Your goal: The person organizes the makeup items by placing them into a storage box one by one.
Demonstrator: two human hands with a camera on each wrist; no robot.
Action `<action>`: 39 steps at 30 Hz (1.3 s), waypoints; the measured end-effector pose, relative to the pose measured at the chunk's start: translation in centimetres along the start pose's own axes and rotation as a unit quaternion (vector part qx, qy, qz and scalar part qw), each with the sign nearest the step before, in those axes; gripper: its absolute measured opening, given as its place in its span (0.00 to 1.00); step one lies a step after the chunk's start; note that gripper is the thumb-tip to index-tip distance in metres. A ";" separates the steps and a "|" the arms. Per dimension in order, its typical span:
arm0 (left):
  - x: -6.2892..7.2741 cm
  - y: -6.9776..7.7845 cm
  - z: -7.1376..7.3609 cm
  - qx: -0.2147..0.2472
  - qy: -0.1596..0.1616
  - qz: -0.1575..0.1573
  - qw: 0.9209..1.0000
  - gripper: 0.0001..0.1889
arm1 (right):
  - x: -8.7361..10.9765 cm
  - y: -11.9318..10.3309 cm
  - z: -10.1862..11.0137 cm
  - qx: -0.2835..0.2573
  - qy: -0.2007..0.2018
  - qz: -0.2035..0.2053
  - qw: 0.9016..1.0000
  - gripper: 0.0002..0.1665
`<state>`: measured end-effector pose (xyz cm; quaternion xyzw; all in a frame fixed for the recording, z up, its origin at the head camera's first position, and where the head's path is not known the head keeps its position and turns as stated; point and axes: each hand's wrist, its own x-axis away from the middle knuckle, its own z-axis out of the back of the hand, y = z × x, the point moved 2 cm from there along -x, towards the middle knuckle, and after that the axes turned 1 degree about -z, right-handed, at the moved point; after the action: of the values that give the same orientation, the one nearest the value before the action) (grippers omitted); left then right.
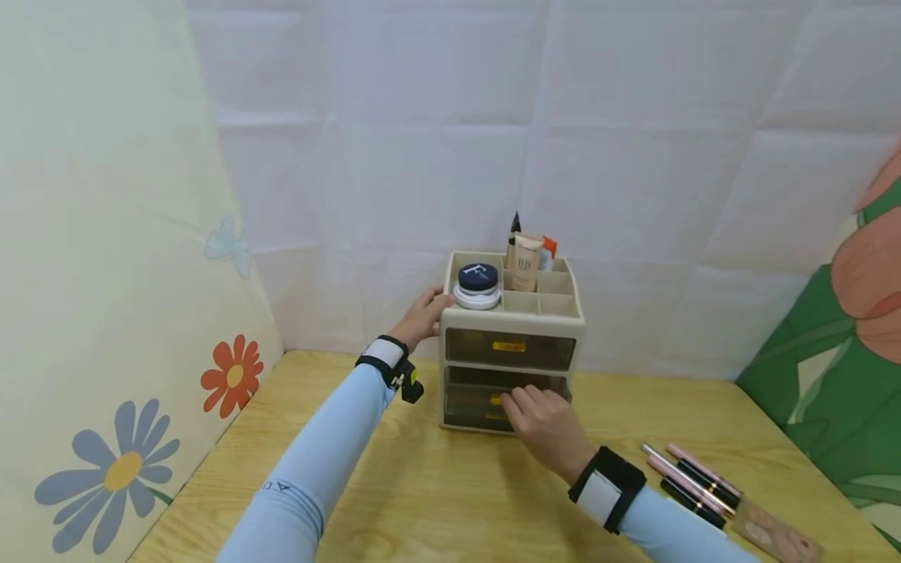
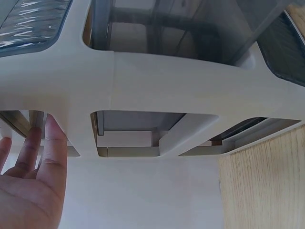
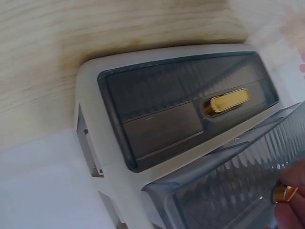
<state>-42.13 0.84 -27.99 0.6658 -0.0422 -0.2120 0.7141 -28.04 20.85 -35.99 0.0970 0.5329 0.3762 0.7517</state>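
On my head view the beige drawer box [image 1: 514, 318] stands upright on the wooden tabletop [image 1: 436, 500], in front of a white cloth [image 1: 352, 156]. I have the right hand [image 1: 545, 422] at its front, fingers bent, pinching the gold handle [image 3: 285, 194] of the middle drawer [image 3: 219, 191], which juts out from the box. The top drawer [image 1: 472, 348] and the bottom drawer [image 3: 157, 100] sit pushed in. The left hand [image 1: 422, 319], well apart from the right one, touches the left side of the box; the left wrist view shows me its fingers extended over a side cutout [image 2: 16, 120], not wrapped round anything. On top of the box I see a dark-lidded jar [image 1: 479, 275] on a white round case [image 1: 477, 302], and beside them a beige tube [image 1: 525, 266], a black-tipped pen [image 1: 516, 224] and something orange [image 1: 550, 247]. Off to the right, slim makeup tubes [image 1: 693, 483] lie on the tabletop just beside a flat patterned box [image 1: 770, 533].
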 end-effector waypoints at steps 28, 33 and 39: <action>-0.3 -0.4 0.0 0.003 0.008 0.009 1.000 0.27 | 0.1 -3.6 5.0 -0.021 -0.014 -0.012 1.000 0.29; -0.2 -0.1 -0.2 -0.004 0.011 0.002 1.000 0.27 | 0.1 -3.9 5.5 -0.019 -0.006 -0.013 1.000 0.26; -0.2 -0.1 -0.4 -0.004 0.013 0.004 1.000 0.26 | 0.6 -4.3 5.6 -0.021 -0.009 -0.007 1.000 0.27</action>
<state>-42.19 1.25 -28.06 0.6654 -0.0343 -0.2007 0.7182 -21.03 19.69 -36.44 0.0810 0.5192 0.3809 0.7608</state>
